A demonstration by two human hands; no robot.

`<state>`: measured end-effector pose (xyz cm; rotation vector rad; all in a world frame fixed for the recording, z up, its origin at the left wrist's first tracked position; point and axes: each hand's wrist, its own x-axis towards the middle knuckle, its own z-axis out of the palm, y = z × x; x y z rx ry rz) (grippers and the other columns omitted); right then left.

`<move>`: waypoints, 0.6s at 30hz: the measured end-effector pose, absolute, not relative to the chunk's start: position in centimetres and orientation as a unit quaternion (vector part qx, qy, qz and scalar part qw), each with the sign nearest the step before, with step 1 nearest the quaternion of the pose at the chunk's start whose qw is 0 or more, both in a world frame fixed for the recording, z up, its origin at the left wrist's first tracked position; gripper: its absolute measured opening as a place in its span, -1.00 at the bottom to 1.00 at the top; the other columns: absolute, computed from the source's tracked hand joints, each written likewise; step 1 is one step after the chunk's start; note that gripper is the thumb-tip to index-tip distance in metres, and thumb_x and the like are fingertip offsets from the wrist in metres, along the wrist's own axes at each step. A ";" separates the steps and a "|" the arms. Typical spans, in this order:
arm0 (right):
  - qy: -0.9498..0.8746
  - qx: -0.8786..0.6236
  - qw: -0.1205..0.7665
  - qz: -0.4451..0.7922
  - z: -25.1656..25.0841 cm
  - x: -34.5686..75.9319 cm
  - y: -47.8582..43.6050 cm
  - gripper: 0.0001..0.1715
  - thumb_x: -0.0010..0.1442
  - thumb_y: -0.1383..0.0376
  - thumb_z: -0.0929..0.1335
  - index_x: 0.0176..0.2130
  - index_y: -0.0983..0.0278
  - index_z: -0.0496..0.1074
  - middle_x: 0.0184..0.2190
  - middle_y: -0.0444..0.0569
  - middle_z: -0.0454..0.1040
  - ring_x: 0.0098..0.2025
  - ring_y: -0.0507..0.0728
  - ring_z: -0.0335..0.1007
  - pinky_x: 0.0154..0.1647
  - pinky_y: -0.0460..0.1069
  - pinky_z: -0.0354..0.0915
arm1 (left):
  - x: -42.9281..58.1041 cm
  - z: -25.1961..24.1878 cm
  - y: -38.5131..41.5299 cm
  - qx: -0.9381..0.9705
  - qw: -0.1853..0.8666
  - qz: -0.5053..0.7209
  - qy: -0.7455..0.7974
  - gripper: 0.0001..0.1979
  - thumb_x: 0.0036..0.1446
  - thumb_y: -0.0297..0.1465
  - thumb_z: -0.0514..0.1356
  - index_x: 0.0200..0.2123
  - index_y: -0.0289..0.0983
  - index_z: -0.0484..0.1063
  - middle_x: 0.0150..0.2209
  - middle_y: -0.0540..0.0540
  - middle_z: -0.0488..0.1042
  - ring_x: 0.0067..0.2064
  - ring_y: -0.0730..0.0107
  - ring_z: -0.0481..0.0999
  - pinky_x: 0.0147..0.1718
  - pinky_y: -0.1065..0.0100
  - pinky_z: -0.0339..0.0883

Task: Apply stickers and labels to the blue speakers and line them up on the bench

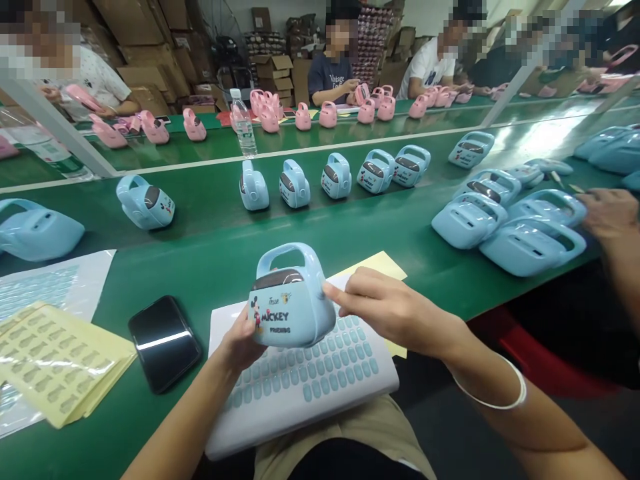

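A light blue handled case [293, 307] with a mouse figure and "MICKEY" lettering on its front is held up at the centre. My left hand [245, 340] grips its lower left side. The index finger of my right hand [380, 307] touches the case's right side, with the other fingers curled; whether anything small is between them is hidden. Below the case lies a white stack of sheets [360, 393] with rows of small blue oval stickers, partly over my lap. A yellow sheet [383, 263] sticks out behind my right hand.
A black phone [165, 343], yellow sticker sheets [65, 360] and more blue cases [150, 203] lie on the green table [240, 260]. Blue cases [530, 243] cluster at right beside another person's hand [613, 213]. Pink cases [327, 115], bottles and several people are beyond.
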<state>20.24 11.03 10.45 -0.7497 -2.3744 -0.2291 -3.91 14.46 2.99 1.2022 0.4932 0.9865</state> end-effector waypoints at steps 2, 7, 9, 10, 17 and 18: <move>-0.890 -0.302 0.342 -0.003 9.3 20.8 11.2 -0.58 0.30 0.47 0.20 0.13 0.40 0.28 -0.48 -0.13 0.24 -0.44 0.01 0.18 -0.45 -0.10 0.33 | -4.4 2.9 14.7 0.573 0.671 0.430 0.191 -0.20 -0.15 -0.05 0.33 0.17 -0.20 0.26 -0.01 -0.30 0.47 -0.01 -0.13 0.50 -0.12 -0.03 0.45; -0.824 -0.325 0.432 0.169 6.2 20.8 10.7 -0.37 0.28 0.39 0.27 0.28 0.12 0.09 -0.48 -0.20 0.27 -0.45 -0.03 0.23 -0.44 -0.13 0.31 | -5.0 4.1 14.6 0.680 0.568 0.427 0.179 0.05 -0.17 -0.25 0.41 0.33 -0.07 -0.11 0.22 -0.35 0.20 0.18 -0.12 0.32 -0.05 0.01 0.42; -0.795 -0.346 0.450 0.213 5.2 20.4 10.5 -0.38 0.27 0.37 0.29 0.26 0.09 0.13 -0.50 -0.20 0.31 -0.46 -0.01 0.23 -0.43 -0.11 0.31 | -4.8 4.6 14.4 0.695 0.553 0.427 0.168 0.02 -0.11 -0.28 0.39 0.33 -0.03 -0.14 0.23 -0.33 0.19 0.15 -0.06 0.36 -0.08 0.07 0.45; -0.783 -0.358 0.451 0.238 4.7 20.2 10.5 -0.43 0.27 0.34 0.30 0.23 0.10 0.19 -0.51 -0.19 0.33 -0.45 0.00 0.24 -0.41 -0.10 0.31 | -4.6 4.8 14.3 0.702 0.542 0.428 0.172 0.01 -0.08 -0.31 0.37 0.33 -0.01 -0.15 0.21 -0.32 0.22 0.13 -0.02 0.38 -0.09 0.09 0.45; -0.778 -0.339 0.359 0.388 3.1 20.1 12.5 -0.57 0.24 0.01 0.27 -0.15 0.27 0.50 -0.48 -0.09 0.41 -0.40 0.04 0.31 -0.36 -0.05 0.31 | -4.3 3.6 13.7 0.771 0.291 0.524 0.215 0.06 -0.34 -0.10 0.43 0.26 -0.16 0.07 0.13 -0.30 0.22 0.12 -0.15 0.31 0.04 -0.12 0.26; -0.803 -0.322 0.320 0.386 3.4 20.3 12.9 -0.54 0.23 -0.02 0.27 -0.19 0.28 0.51 -0.49 -0.09 0.41 -0.43 0.03 0.31 -0.39 -0.06 0.30 | -4.2 3.5 13.6 0.775 0.273 0.528 0.214 0.05 -0.31 -0.08 0.40 0.26 -0.20 0.05 0.13 -0.32 0.20 0.13 -0.18 0.28 0.06 -0.16 0.21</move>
